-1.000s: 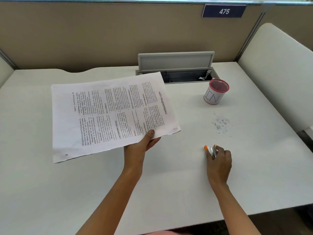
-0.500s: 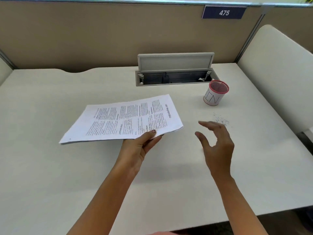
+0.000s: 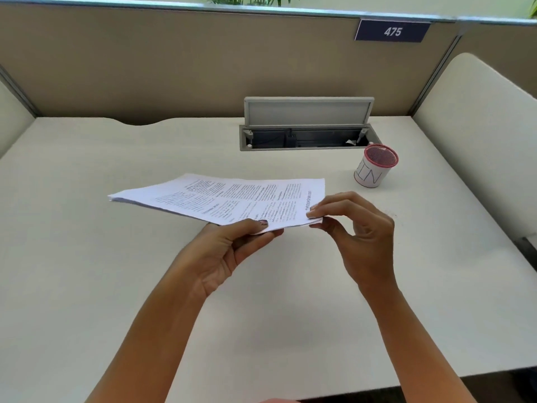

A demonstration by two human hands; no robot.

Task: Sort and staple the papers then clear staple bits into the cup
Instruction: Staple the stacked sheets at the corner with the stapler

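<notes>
Pinching papers (image 3: pixel 232 196): left hand (image 3: pixel 229 251) near edge, right hand (image 3: pixel 357 228) right corner.

Our bare left hand (image 3: pixel 229 251), thumb on top, fingers beneath, pinching the near edge of white printed paper sheets (image 3: pixel 232 196), our bare right hand (image 3: pixel 360 237) curled, fingertips and thumb pinching their right corner, both forearms (image 3: pixel 151 338) extended forward.

Bare forearms (image 3: pixel 145 344); left hand (image 3: pixel 229 254) thumbnail painted dark; pinkish cloth sliver (image 3: pixel 276 400) at bottom.
</notes>
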